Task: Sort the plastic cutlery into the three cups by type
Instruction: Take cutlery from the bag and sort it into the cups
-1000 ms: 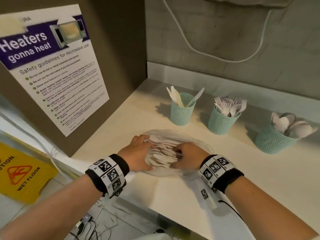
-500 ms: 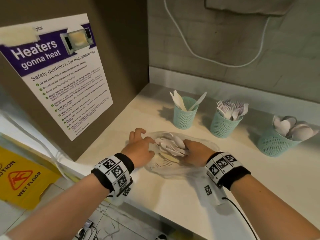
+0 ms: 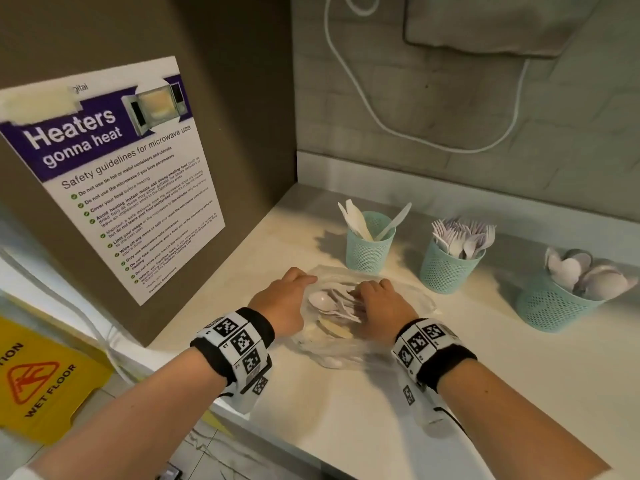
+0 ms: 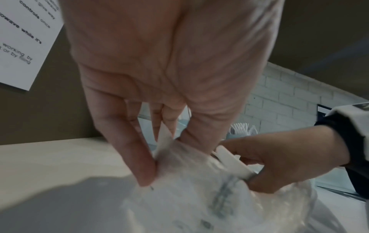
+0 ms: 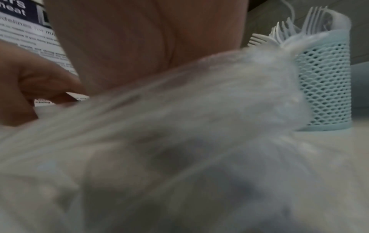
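Note:
A clear plastic bag (image 3: 346,351) of loose white cutlery lies on the counter in front of me. My left hand (image 3: 298,282) pinches the bag's left edge (image 4: 165,151) between thumb and fingers. My right hand (image 3: 367,289) reaches into the bag, its fingers curled round a few white cutlery handles (image 4: 233,164). A white spoon (image 3: 322,301) lies between my hands. Behind stand three teal mesh cups: knives (image 3: 370,251), forks (image 3: 448,271) and spoons (image 3: 554,306). The right wrist view is mostly blurred bag (image 5: 179,141), with the fork cup (image 5: 327,82) behind it.
A brown cabinet side with a microwave safety poster (image 3: 114,174) walls off the left. A tiled wall with a hanging white cable (image 3: 381,123) runs behind the cups. A yellow wet floor sign (image 3: 41,379) stands on the floor below left. Bare counter (image 3: 502,375) spreads to the right.
My left hand lifted off the cutlery pile and took hold of the bag's left edge. My right hand stayed in the bag and closed round some pieces.

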Available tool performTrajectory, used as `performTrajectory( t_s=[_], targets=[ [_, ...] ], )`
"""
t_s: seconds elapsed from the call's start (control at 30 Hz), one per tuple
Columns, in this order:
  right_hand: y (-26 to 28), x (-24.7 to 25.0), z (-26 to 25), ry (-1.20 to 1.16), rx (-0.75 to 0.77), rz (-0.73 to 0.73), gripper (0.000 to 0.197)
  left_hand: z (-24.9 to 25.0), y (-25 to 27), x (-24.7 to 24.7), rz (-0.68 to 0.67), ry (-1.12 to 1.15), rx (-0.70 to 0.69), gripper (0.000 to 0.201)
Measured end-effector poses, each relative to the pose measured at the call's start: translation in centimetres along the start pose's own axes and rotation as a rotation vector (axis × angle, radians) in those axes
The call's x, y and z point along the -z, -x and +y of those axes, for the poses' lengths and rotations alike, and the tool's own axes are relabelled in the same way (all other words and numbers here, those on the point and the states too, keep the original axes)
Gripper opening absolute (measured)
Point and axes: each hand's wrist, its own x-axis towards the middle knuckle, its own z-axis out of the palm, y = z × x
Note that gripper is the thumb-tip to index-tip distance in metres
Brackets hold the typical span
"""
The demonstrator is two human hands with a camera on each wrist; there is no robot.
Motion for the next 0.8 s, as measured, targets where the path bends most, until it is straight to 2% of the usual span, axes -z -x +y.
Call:
performTrajectory(
  t_s=[0.07,0.17,0.3,0.4,0.5,0.6,0.67,0.77,0.8],
  targets=[
    [-0.5,-0.4,0.1,0.058,-0.050,0.011,0.070,-0.1,-0.2,0.1,-0.006,-0.009,0.009,0.077],
    [-0.8,-0.5,0.0,0.144,-0.086,-0.043,0.066,-0.3,-0.4,0.2,-0.015,-0.007,0.027,0.080],
    [-0.9,-0.4,0.3,-0.028,-0.114,-0.104,0.057,-0.3,-0.5,0.3,-0.036,-0.047,0.030,0.086],
    [-0.5,0.2,0.7,-0.154,-0.059,-0.088,0.040,-0.6,-0.7,0.2,-0.060,-0.066,0.044,0.089],
    [0.2,1.4,1.1,-0.353,-0.012,-0.012,0.037,-0.9,-0.7,0.2,-0.084,-0.089,0.069,0.084],
    [0.7,2.8,1.5,-0.500,-0.002,0.073,0.021,-1.1,-0.6,0.1,-0.118,-0.115,0.091,0.074],
    [0.6,3.9,1.9,-0.583,-0.021,0.107,0.012,-0.6,-0.4,0.4,-0.048,-0.124,0.046,0.065],
    [0.5,6.1,1.4,-0.832,0.022,0.151,0.013,1.9,0.1,1.7,0.160,-0.049,-0.155,0.057],
    [0.6,7.0,1.1,-0.902,0.048,0.168,0.015,3.1,0.2,2.2,0.176,-0.003,-0.222,0.058]
  ],
)
